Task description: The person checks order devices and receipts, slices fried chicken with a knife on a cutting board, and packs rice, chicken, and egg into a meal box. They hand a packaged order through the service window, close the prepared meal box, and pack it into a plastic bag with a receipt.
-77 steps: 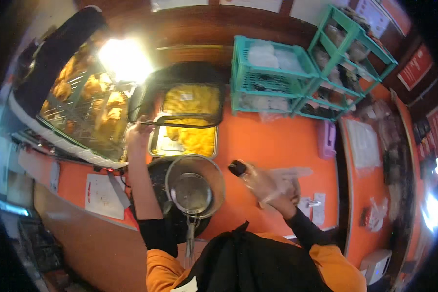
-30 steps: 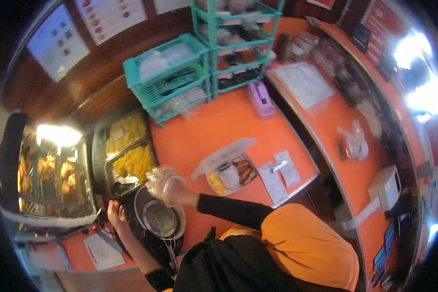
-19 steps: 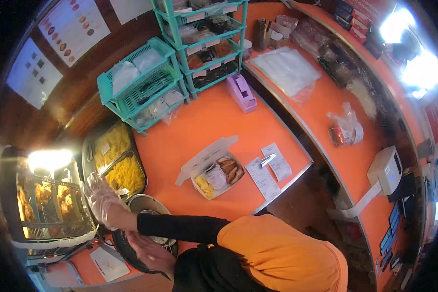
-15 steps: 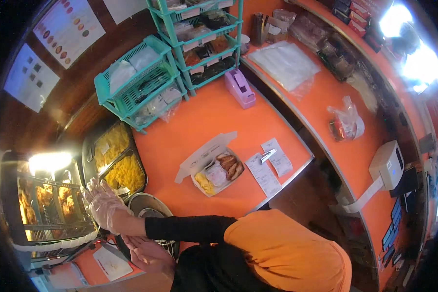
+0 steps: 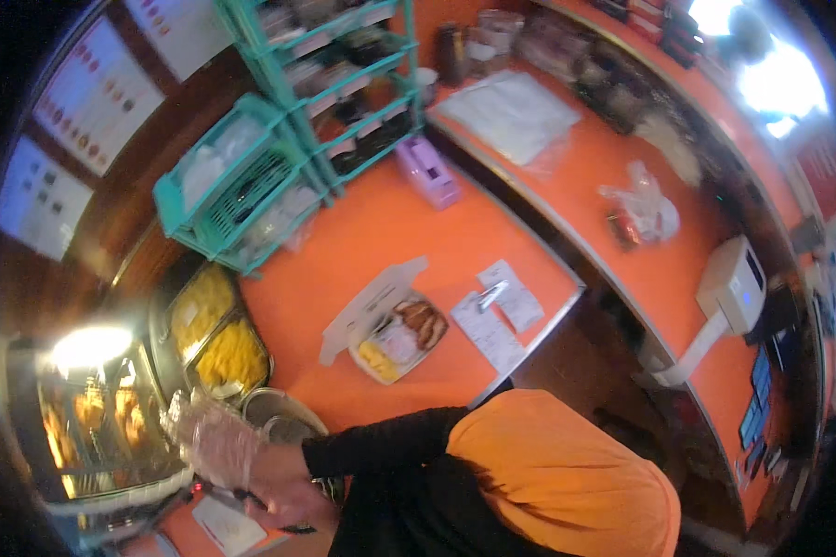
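Note:
My right hand (image 5: 218, 446), in a clear plastic glove, reaches across to the left beside the lit glass food warmer (image 5: 93, 422). Motion smears its fingers, and I see nothing held in it. Close under its wrist is my bare left hand (image 5: 293, 506), its fingers closed around a dark, thin thing (image 5: 255, 502) whose kind I cannot make out. Just beyond the gloved hand stands a black tray of yellow food (image 5: 232, 357) in two compartments. A round metal bowl (image 5: 283, 408) sits beside that hand, partly hidden by my right forearm.
An open takeaway box (image 5: 381, 367) holds meat, rice and yellow food. Receipts (image 5: 492, 336) with a clip lie beside it. Behind stand teal baskets (image 5: 241, 190), a teal rack (image 5: 358, 93) and a purple tape dispenser (image 5: 427, 174). A receipt printer (image 5: 729, 283) stands on the right counter.
The gloved right hand has shifted down slightly, and its outstretched fingers have become blurred. My left hand now shows a dark, thin thing in its fingers. The whole view has shifted a little.

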`<state>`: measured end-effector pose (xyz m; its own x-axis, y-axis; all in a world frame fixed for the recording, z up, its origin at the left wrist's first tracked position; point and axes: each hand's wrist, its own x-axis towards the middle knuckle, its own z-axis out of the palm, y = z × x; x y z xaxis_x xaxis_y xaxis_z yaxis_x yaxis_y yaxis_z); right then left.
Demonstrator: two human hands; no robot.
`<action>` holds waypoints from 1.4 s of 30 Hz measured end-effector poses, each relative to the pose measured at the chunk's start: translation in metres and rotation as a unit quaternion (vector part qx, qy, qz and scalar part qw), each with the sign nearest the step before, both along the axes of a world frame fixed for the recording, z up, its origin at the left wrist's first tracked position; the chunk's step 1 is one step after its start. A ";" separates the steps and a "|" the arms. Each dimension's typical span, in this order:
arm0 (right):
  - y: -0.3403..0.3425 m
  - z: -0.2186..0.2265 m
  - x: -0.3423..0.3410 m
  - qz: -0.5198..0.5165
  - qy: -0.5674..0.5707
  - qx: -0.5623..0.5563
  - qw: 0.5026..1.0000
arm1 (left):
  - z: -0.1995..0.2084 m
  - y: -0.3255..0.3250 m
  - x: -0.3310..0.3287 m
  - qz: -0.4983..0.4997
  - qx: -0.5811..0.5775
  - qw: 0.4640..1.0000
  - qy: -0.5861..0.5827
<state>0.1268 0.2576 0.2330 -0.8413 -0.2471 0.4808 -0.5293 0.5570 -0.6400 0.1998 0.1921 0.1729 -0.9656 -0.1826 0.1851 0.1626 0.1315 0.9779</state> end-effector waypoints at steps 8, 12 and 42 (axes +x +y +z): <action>-0.047 -0.044 0.007 -0.114 0.084 -0.168 0.975 | -0.028 0.038 -0.036 -0.079 -0.049 0.995 -0.025; -0.032 -0.108 -0.011 0.024 0.103 -0.102 0.989 | -0.042 0.070 -0.055 -0.130 -0.072 0.988 -0.033; 0.536 -0.134 0.393 -0.596 -0.104 -0.221 0.765 | -0.093 0.415 0.070 -0.402 -0.171 0.898 0.043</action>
<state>0.5198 0.7937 0.0993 -0.4119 0.9031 0.1217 0.3244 0.2702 -0.9065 0.2697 0.6075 0.0800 -0.7391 0.6498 0.1777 0.4128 0.2285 0.8817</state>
